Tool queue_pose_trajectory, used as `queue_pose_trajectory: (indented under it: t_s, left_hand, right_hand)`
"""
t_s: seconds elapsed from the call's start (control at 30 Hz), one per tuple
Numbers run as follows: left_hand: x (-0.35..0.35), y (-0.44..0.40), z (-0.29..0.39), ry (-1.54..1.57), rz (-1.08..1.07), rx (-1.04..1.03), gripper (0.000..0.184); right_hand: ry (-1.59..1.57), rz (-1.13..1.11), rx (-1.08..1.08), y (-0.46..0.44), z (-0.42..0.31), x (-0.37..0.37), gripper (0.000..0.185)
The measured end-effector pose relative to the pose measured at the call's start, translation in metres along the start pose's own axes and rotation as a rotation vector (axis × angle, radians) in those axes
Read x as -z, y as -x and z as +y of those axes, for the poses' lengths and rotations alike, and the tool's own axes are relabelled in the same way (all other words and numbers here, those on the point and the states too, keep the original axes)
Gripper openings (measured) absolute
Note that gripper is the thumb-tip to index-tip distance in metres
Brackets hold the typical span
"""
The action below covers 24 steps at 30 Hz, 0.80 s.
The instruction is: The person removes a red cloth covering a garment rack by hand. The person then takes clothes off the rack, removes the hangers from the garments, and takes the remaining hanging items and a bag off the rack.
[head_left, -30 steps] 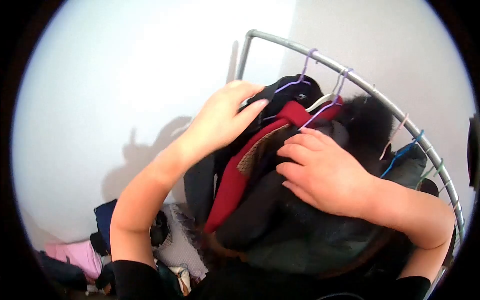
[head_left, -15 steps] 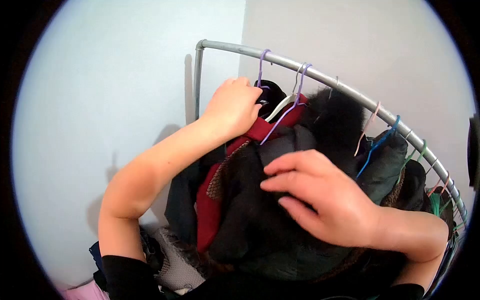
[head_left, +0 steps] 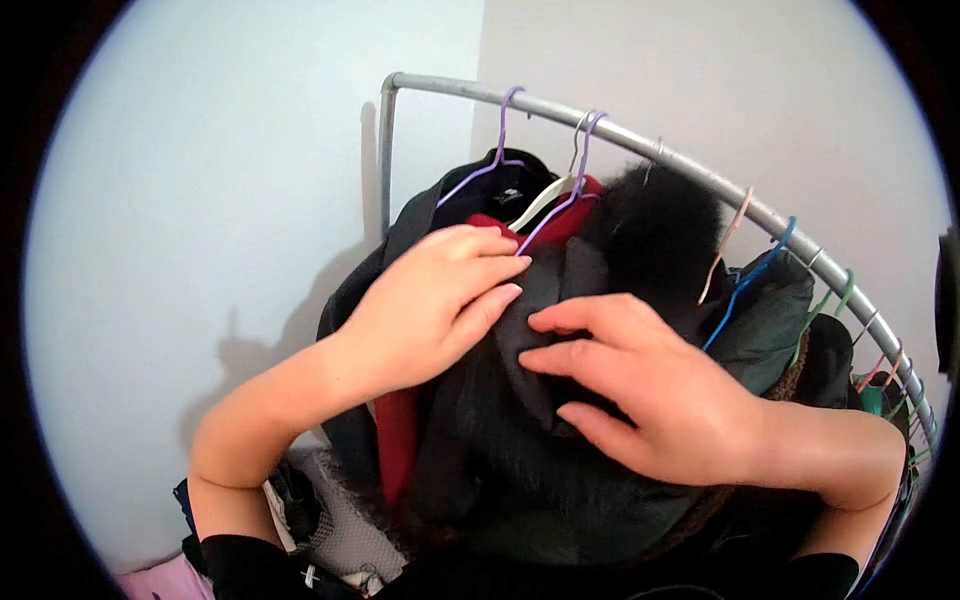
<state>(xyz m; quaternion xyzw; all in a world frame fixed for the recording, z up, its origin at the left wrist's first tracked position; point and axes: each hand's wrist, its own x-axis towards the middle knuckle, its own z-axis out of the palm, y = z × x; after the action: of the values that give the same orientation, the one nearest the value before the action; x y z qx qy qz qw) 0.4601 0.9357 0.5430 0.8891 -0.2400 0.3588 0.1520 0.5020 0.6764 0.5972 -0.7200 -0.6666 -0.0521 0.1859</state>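
fingers of the left hand (head_left: 435, 305) slightly parted at the dark garment (head_left: 530, 320) beside a purple hanger (head_left: 562, 205); right hand's (head_left: 660, 400) spread over it; garment hangs near the rail's (head_left: 600, 125) far corner

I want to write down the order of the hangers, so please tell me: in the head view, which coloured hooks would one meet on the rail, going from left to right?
First purple hook → second purple hook → pink hook → blue hook → green hook.
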Motion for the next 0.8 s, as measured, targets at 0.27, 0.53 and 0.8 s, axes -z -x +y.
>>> queue_pose_trajectory:
  t_s: [0.27,0.53,0.8]
  left_hand:
    - [0.036,0.012,-0.053,-0.027,0.141,0.148,0.030]
    - [0.015,0.007,-0.112,0.375,-0.078,0.215,0.066]
    - [0.000,-0.018,-0.120,0.884,-0.134,0.614,0.052]
  right_hand:
    - [0.067,0.255,-0.026,-0.048,0.019,-0.001,0.032]
    - [-0.937,0.367,-0.815,-0.164,0.060,-0.019,0.040]
    - [-1.096,0.550,-0.998,-0.208,0.111,-0.030,0.011]
